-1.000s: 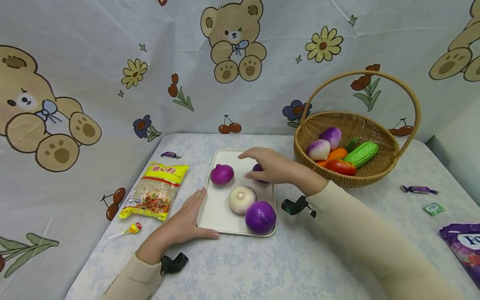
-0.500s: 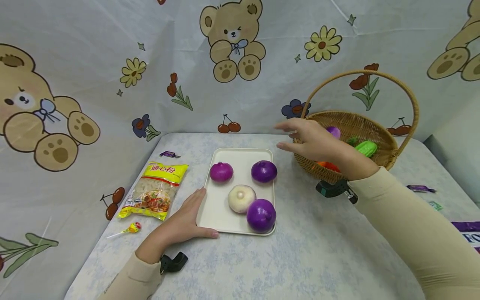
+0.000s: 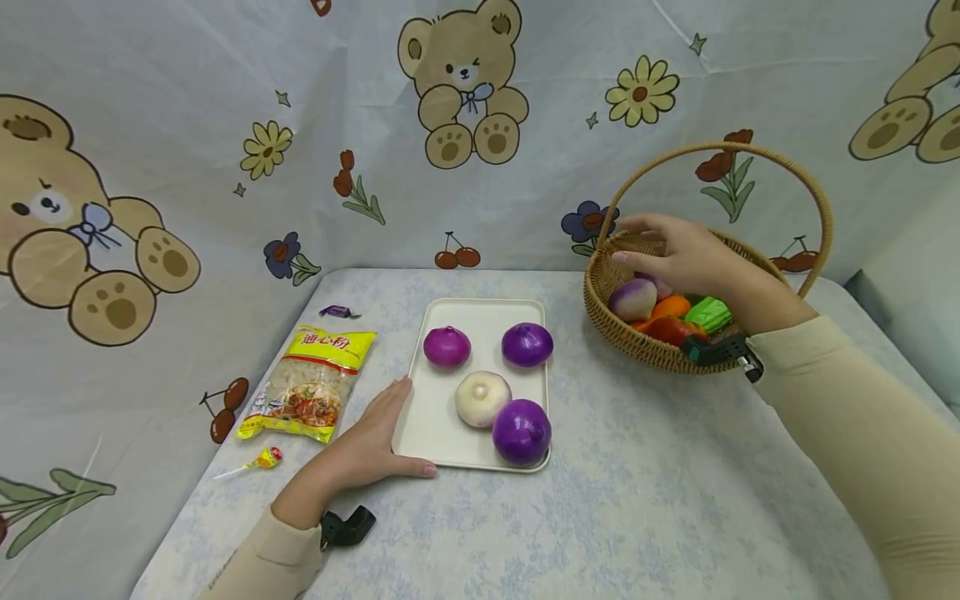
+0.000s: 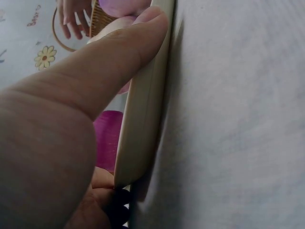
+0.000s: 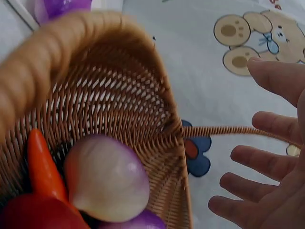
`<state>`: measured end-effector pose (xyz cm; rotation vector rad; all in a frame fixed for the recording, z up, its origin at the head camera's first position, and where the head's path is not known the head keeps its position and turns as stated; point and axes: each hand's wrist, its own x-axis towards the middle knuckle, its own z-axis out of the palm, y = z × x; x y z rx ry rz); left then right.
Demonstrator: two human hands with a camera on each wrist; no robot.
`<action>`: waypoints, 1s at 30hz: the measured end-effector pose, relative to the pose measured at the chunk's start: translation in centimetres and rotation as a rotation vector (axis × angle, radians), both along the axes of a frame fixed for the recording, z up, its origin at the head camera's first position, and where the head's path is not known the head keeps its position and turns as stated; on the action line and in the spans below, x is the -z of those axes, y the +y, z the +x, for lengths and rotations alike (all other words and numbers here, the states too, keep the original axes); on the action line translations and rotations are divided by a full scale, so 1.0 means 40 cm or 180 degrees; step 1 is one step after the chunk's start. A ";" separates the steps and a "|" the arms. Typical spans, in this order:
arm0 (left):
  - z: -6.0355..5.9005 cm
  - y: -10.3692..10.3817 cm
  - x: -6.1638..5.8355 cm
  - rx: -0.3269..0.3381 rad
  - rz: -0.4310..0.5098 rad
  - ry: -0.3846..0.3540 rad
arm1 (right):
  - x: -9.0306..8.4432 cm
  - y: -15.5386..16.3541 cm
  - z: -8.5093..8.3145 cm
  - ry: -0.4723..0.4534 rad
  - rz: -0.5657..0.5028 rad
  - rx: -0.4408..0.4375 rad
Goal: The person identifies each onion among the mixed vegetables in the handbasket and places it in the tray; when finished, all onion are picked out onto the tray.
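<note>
Tray (image 3: 435,433) with 4 onions at table centre, left hand (image 3: 365,447) flat against tray's left edge, fingers straight, right hand (image 3: 686,258) spread loose over basket (image 3: 600,304) right of tray, above turnip (image 3: 633,298), grasping nothing.

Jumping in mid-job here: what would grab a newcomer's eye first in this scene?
Probably the cream tray at mid-table carrying four onions, three purple and one white, with the left hand resting on its near left edge. Next, the right hand hangs open over the wicker basket at the right, just above a purple-and-white turnip among the vegetables.
</note>
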<state>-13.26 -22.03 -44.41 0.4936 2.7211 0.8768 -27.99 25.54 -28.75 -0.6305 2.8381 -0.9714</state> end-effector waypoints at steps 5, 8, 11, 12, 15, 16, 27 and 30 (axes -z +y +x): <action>0.000 -0.003 0.000 0.0005 -0.0024 -0.0001 | 0.006 0.026 -0.008 0.0002 0.0016 0.0040; 0.000 -0.003 0.000 0.0004 -0.0022 -0.0003 | 0.011 0.027 -0.009 0.0023 0.0024 0.0031; -0.001 -0.002 0.000 0.0000 -0.0022 -0.0010 | 0.018 0.025 -0.008 0.0036 0.0073 0.0013; -0.001 -0.001 -0.001 -0.0005 -0.0020 -0.0019 | 0.021 0.025 -0.008 0.0047 0.0093 0.0000; -0.001 0.000 -0.002 -0.0017 -0.0018 -0.0033 | 0.028 0.025 -0.006 0.0019 0.0205 -0.0030; -0.001 0.000 -0.002 -0.0021 -0.0018 -0.0036 | 0.031 0.025 -0.005 -0.0007 0.0239 -0.0040; 0.000 -0.003 -0.002 0.0011 -0.0051 0.0023 | 0.090 0.031 -0.013 -0.0343 0.0511 -0.0202; -0.001 -0.003 -0.001 0.0004 -0.0054 0.0015 | 0.113 0.026 -0.015 -0.0197 0.0570 -0.0288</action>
